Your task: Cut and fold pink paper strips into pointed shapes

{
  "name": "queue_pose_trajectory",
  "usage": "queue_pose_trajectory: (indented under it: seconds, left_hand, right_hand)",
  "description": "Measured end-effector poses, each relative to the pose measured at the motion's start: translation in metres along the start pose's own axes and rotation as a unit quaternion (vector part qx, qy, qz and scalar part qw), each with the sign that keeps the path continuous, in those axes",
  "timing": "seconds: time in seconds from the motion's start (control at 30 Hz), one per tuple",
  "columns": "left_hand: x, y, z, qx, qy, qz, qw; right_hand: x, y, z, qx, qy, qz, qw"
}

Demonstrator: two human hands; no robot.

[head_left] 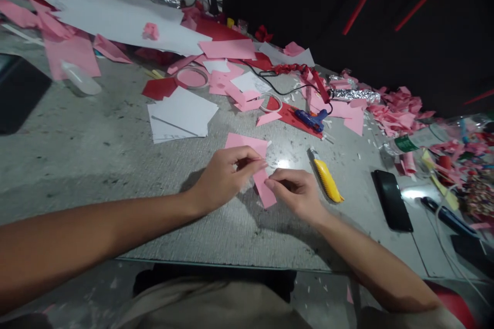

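Note:
Between my hands is a narrow strip of pink paper point(264, 194), held just above the table near its front edge. My left hand point(227, 177) pinches its upper end between thumb and fingertips. Lower down, my right hand point(295, 190) pinches the strip's right edge. Behind my left hand lies a wider pink paper piece point(245, 141), partly hidden by the fingers. A yellow box cutter point(327, 179) rests on the table just right of my right hand, its blade end pointing away from me.
White paper sheets point(181, 115) lie at left of centre. Farther back are a blue glue gun point(312, 119), tape rolls point(192, 77) and pink scraps. A black phone point(392, 200) and a plastic bottle point(419, 139) lie at right. A dark object point(19, 92) sits far left.

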State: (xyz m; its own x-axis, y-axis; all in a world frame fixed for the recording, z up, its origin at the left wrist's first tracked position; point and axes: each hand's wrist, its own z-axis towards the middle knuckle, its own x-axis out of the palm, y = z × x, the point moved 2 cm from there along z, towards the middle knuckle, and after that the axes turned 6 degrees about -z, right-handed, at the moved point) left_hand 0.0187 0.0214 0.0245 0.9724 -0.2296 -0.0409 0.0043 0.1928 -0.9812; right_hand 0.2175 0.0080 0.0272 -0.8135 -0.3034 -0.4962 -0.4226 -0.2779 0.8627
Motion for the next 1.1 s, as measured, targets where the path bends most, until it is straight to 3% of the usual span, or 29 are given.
queue_pose_trajectory:
  seconds: [0.17,0.47,0.6,0.67,0.77,0.87,0.97,1.1]
  left_hand:
    - [-0.01,0.004,0.003,0.005,-0.098,-0.046,0.994]
    - [-0.013,0.006,0.003,-0.001,-0.094,-0.129,0.987]
    - [-0.008,0.003,0.003,-0.032,-0.02,-0.123,0.992]
    - [-0.004,0.001,0.002,-0.036,0.016,-0.098,0.994]
    - [-0.001,0.001,0.002,-0.029,0.027,-0.075,0.996]
    - [-0.002,0.002,0.002,-0.039,0.052,-0.102,0.993]
    - [-0.002,0.003,0.002,-0.068,0.125,-0.155,0.978]
    - [-0.001,0.001,0.002,-0.096,0.167,-0.195,0.962]
  right_hand:
    - [-0.002,-0.002,0.0,0.024,0.012,0.03,0.999]
    - [-0.009,-0.026,-0.004,0.011,-0.027,0.186,0.982]
    - [-0.009,-0.02,0.0,0.057,-0.034,0.146,0.987]
    - [-0.007,-0.012,0.001,0.059,0.002,0.119,0.991]
    - [-0.004,-0.004,0.002,0.047,0.053,0.096,0.993]
    - [-0.004,-0.009,0.002,0.062,0.046,0.112,0.991]
    - [-0.007,-0.021,0.003,0.076,0.014,0.164,0.983]
    - [-0.009,-0.028,0.005,0.068,0.049,0.195,0.977]
